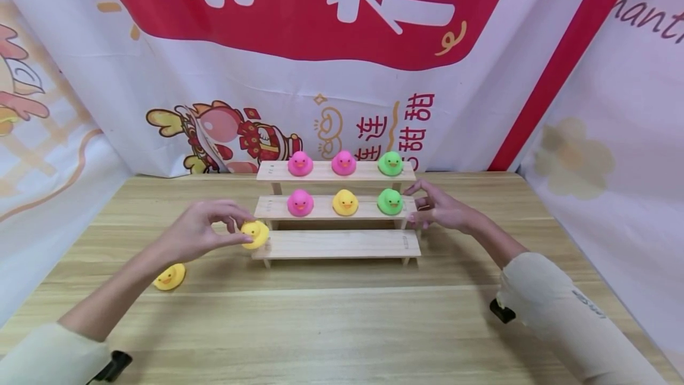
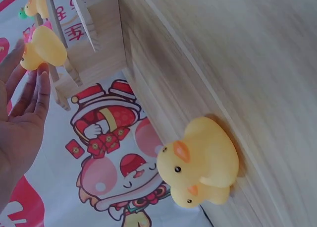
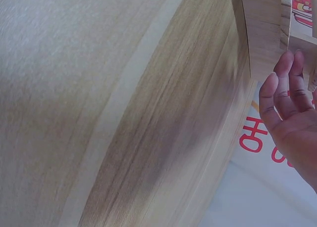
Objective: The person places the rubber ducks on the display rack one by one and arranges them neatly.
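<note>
My left hand point(image 1: 200, 230) pinches a yellow rubber duck point(image 1: 255, 234) between thumb and fingers, at the left end of the bottom tier of a three-tier wooden stand point(image 1: 342, 245). In the left wrist view the held duck point(image 2: 45, 47) is tilted beside the stand's end. My right hand point(image 1: 440, 210) holds the stand's right end near the middle tier, thumb in front and a finger behind. The middle tier carries a pink duck point(image 1: 300, 202), a yellow duck point(image 1: 345, 202) and a green duck point(image 1: 390, 201). Nothing stands on the bottom tier.
Two pink ducks point(image 1: 344, 163) and a green duck point(image 1: 390, 163) sit on the top tier. Another yellow duck point(image 1: 170, 277) lies on the wooden table point(image 1: 342, 331) by the left forearm; two show together in the left wrist view. A printed cloth point(image 1: 299, 82) hangs behind.
</note>
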Available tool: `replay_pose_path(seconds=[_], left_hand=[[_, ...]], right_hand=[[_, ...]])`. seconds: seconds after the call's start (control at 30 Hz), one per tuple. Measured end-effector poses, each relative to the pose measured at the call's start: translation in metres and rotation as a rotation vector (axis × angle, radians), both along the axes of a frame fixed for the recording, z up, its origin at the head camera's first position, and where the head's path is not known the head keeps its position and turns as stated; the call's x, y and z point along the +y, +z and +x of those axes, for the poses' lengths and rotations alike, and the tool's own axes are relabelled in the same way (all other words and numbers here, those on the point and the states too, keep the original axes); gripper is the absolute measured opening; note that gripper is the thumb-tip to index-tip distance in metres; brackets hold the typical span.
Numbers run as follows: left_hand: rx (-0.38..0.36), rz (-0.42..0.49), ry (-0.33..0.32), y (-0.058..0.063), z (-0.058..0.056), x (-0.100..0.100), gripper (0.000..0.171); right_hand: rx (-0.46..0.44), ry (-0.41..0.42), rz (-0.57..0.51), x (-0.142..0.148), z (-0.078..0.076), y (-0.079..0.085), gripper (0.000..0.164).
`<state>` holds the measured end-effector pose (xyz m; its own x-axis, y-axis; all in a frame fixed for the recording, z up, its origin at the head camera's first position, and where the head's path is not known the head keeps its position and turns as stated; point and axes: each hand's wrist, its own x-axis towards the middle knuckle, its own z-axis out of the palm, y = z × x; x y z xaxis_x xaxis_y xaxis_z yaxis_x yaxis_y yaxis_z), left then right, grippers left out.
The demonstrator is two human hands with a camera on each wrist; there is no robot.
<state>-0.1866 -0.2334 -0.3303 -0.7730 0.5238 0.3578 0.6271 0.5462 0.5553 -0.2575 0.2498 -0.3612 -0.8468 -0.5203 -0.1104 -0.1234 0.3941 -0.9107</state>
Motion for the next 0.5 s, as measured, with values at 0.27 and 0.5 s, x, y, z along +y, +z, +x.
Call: replay_pose_path(seconds=[0.27, 0.5], left_hand=[[-0.001, 0.028, -0.015, -0.002, -0.004, 0.02, 0.026], [-0.02, 0.075, -0.06, -0.005, -0.01, 0.045, 0.025]], right_hand=[[0.006, -0.006, 0.011, 0.0, 0.0, 0.0, 0.057], [-0.002, -0.006, 0.02, 0.0, -0.002, 0.0, 0.054]])
